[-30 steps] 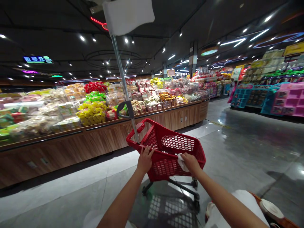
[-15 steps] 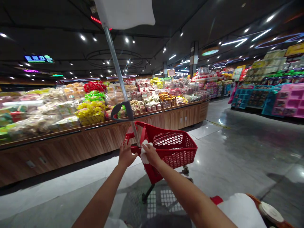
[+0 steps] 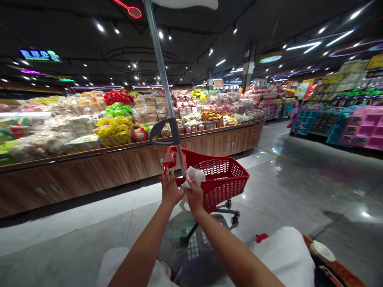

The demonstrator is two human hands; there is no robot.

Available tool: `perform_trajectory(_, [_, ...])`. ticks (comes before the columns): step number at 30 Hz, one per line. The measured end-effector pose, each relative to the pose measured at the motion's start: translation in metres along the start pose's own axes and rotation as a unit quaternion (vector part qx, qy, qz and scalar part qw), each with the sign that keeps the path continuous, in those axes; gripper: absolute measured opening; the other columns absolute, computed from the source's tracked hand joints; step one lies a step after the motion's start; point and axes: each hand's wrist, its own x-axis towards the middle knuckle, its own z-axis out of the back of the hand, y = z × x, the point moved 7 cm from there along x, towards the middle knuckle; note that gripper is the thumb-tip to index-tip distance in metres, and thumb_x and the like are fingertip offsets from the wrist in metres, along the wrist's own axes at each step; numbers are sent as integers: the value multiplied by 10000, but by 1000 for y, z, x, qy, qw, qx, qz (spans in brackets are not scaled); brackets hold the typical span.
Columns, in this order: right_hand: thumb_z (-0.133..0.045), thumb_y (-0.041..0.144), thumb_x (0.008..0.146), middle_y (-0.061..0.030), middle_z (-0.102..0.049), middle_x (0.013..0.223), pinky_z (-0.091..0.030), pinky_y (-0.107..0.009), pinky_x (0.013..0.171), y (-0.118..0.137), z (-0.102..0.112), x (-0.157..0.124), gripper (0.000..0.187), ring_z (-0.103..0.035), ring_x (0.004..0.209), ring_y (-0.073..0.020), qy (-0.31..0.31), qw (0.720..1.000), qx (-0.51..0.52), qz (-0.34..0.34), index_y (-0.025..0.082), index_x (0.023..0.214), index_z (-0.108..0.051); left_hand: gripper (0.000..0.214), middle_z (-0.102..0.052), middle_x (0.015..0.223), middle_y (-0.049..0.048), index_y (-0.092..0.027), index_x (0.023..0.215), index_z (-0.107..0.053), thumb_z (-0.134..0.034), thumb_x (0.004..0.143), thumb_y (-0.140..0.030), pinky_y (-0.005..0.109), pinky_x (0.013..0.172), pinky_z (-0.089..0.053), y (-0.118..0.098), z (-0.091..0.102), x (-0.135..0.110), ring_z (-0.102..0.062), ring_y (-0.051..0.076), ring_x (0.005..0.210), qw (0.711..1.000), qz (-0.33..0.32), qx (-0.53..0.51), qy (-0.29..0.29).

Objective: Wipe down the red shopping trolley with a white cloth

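Observation:
Right in front of me stands a red plastic shopping cart (image 3: pixel 223 191) with a perforated basket. My left hand (image 3: pixel 172 190) grips the cart at its near left corner, just below the red handle (image 3: pixel 169 159). Bunched in my right hand (image 3: pixel 196 195) is a white cloth (image 3: pixel 195 175), pressed to the cart's near rim at the foot of a grey metal pole (image 3: pixel 164 75). A dark grey loop handle (image 3: pixel 166 131) is fixed on that pole. My hands are close together, and the cloth hides part of the rim.
Behind the cart runs a long wood-panelled counter (image 3: pixel 128 161) heaped with bagged food. Pink racks (image 3: pixel 363 125) and blue racks stand at the right. Grey tiled floor (image 3: pixel 287 175) lies between. White fabric (image 3: pixel 284 255) and a brown-edged item show at lower right.
My view has tilted down a little, so the white panel atop the pole has mostly left the picture. The right hand and cloth have moved slightly up along the rim, closer to the left hand.

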Motion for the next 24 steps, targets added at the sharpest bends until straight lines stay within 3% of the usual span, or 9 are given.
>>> perform_trajectory(4, [-455, 60, 816, -73, -675, 1195, -468, -342, 1010, 24, 9, -12, 451, -600, 1156, -206, -7, 998, 43, 36, 221, 1174, -677, 913, -251, 1563, 182, -124, 1463, -297, -628, 614, -191, 595, 1173, -167, -3, 6, -8, -147, 387, 1455, 998, -50, -32, -4])
perform_trajectory(9, [-471, 102, 827, -89, -688, 1153, -488, -360, 974, 34, 32, 0, 416, -615, 1118, -218, -6, 998, 26, 58, 206, 1180, -665, 899, -387, 1515, 97, -230, 1492, -243, -521, 648, -96, 517, 1166, -287, -17, 20, -30, -300, 296, 1423, 985, -95, -141, -35])
perform_trajectory(12, [-447, 123, 855, -82, -701, 1111, -483, -348, 959, 35, 52, 7, 362, -622, 1093, -208, 7, 998, 0, 66, 212, 1114, -684, 898, -443, 1482, 76, -257, 1498, -218, -512, 667, -88, 460, 1123, -382, -33, 28, -41, -414, 263, 1364, 973, -86, -212, -39])
perform_trajectory(16, [-463, 166, 870, -81, -716, 1049, -482, -301, 895, 37, 72, 25, 275, -641, 1016, -198, 46, 996, -72, 23, 203, 1004, -701, 924, -530, 1413, 55, -266, 1501, -192, -504, 653, -73, 409, 1060, -461, -66, 30, -49, -552, 226, 1243, 956, -85, -280, -3])
perform_trajectory(20, [-494, 189, 866, -84, -727, 881, -471, -277, 786, 35, 73, 53, 216, -660, 840, -200, 133, 978, -156, -44, 185, 883, -710, 909, -445, 1484, 66, -222, 1507, -181, -469, 655, -88, 388, 1073, -451, -89, 24, -51, -483, 229, 1312, 951, -91, -296, 10])
perform_trajectory(24, [-493, 165, 857, -105, -729, 928, -478, -301, 819, 24, 86, 61, 242, -661, 893, -224, 162, 973, -155, -48, 171, 950, -716, 824, -399, 1513, 66, -183, 1446, -349, -439, 633, -79, 392, 1118, -404, -83, 18, -25, -387, 222, 1382, 962, -111, -248, 29])
